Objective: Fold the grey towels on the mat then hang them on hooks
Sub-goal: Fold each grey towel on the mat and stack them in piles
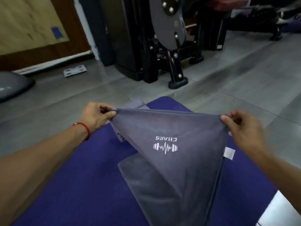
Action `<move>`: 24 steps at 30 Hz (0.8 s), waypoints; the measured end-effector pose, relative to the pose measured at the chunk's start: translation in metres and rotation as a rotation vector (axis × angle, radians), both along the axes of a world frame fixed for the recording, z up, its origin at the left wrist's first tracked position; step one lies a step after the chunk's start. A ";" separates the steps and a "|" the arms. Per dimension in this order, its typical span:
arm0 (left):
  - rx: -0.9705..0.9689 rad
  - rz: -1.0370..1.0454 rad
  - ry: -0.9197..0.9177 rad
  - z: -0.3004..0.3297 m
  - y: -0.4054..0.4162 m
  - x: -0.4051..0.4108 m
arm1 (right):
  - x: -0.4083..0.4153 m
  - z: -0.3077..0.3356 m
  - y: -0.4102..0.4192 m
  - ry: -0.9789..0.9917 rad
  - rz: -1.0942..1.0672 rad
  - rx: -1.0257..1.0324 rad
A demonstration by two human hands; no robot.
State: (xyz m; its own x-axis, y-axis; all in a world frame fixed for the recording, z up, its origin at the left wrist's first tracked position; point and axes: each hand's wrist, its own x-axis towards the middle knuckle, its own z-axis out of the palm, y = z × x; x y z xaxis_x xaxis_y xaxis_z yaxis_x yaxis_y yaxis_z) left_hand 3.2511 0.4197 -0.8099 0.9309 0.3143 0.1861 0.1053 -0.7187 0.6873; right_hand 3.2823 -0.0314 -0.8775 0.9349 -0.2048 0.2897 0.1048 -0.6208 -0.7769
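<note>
A grey towel (164, 128) with a white "CHARS" logo is stretched between my hands above the blue mat (73, 168). My left hand (96, 114) pinches its upper left corner. My right hand (241, 126) pinches the upper right corner. The lower part of the towel trails down onto the mat toward me, doubled over, with a white label at its right edge. Another grey towel (135, 103) lies on the mat's far end, mostly hidden behind the held one.
A black gym machine (162, 46) stands on the grey tiled floor beyond the mat. At the far left sits a grey dome-shaped object (11, 85); a small metal plate (75, 70) lies near the wall. No hooks are in view.
</note>
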 end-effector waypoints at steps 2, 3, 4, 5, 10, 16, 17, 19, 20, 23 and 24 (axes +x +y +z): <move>-0.013 0.074 -0.059 0.031 0.038 -0.045 | 0.005 0.045 0.040 -0.025 0.155 -0.033; -0.016 0.107 -0.080 0.045 0.056 -0.067 | 0.008 0.065 0.058 -0.035 0.228 -0.089; -0.026 0.133 -0.102 0.057 0.072 -0.090 | 0.007 0.086 0.076 -0.044 0.288 -0.155; -0.034 0.154 -0.122 0.068 0.088 -0.113 | 0.005 0.105 0.093 -0.056 0.344 -0.185; -0.038 0.293 -0.231 0.098 0.149 -0.207 | -0.024 0.176 0.179 -0.022 0.504 -0.081; 0.097 0.529 -0.189 0.110 0.198 -0.284 | -0.054 0.213 0.250 0.036 0.685 -0.078; 0.026 0.540 -0.206 0.110 0.201 -0.293 | -0.057 0.213 0.260 0.061 0.718 -0.006; -0.190 0.516 -0.274 0.110 0.200 -0.309 | -0.063 0.212 0.277 0.093 0.763 0.107; -0.311 0.499 -0.309 0.109 0.199 -0.316 | -0.064 0.210 0.285 0.095 0.775 0.128; -0.548 0.469 -0.345 0.099 0.205 -0.326 | -0.058 0.197 0.303 0.074 0.763 0.125; -0.572 0.464 -0.346 0.095 0.208 -0.326 | -0.056 0.193 0.309 0.066 0.754 0.135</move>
State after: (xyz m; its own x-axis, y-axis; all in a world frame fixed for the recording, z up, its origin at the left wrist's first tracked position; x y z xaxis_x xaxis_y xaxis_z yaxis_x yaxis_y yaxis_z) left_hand 2.9255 0.6278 -0.7150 0.6021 0.7873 0.1330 0.0204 -0.1816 0.9832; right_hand 3.2261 0.2775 -0.6843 0.8502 0.4653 0.2462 0.4128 -0.2991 -0.8603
